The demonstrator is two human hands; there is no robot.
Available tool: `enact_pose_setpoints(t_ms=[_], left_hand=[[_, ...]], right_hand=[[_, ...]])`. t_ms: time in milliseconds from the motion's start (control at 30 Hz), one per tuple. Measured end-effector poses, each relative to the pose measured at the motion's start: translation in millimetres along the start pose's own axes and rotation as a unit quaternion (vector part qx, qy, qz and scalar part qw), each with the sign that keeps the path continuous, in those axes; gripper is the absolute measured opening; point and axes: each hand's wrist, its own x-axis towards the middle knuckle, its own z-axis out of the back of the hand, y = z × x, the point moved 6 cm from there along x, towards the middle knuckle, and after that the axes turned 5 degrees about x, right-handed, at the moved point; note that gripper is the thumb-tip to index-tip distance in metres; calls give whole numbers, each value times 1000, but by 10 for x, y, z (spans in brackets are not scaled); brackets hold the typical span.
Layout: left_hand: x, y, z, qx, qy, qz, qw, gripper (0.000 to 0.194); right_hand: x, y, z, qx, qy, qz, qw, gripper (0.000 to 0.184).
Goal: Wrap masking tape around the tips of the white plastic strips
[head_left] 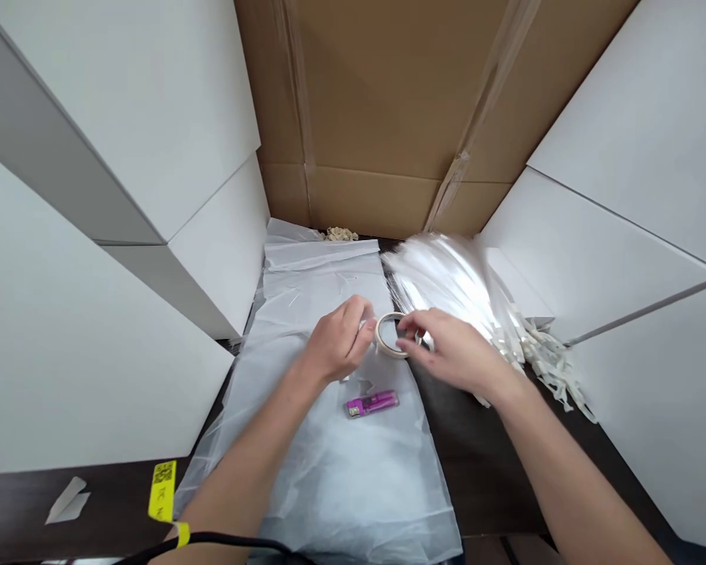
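Note:
A roll of pale tape point(381, 342) is tilted in front of me, above the white plastic sheeting point(365, 479). My right hand point(450, 353) grips it by its right side, thumb and fingers around the ring. Just left of the roll, my left hand point(338, 339) is closed with fingertips pinched. What it pinches is hidden, though a bit of whitish material shows by the thumb. On the sheeting below the hands lies a purple lighter point(373, 403).
Shiny clear plastic strips point(447, 275) lie in a bundle at the right, their whitish ends point(558, 365) near white boxes point(612, 235). More white boxes point(217, 243) stand left; cardboard point(382, 102) closes the back. A yellow-labelled black cable point(229, 537) crosses the front.

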Motion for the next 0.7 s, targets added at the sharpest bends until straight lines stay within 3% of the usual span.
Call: enact_pose_setpoints(t_ms=[133,200,300,400,500,600,700], left_hand=[[-2,43,-73,-16,-9,-18,1000,12],[-17,61,-122,-30,1,-20,999,8],[-41,86,-162,-46,14,-18,999,10],[-51,115,-154,-54,13,-11,998,13],[-44,92,-129,-65,21,-31,997,10],[-14,50,-98,-62,18,-53,997,11],[30,67,-91,-58,-8,-34,998,16]], right_hand=[[53,-20,-479,-93,32,74,992,14],[105,-49,-582,-116,20,81,990,14],[126,-51,-572,-102,-16,95,990,16],[63,-112,-405,28,-106,37,993,14],[-33,-197,-320,235,-181,-23,955,16],[-57,-161,-402,356,-171,-7,919,20],[-39,-114,-530,366,-149,-11,919,20]])
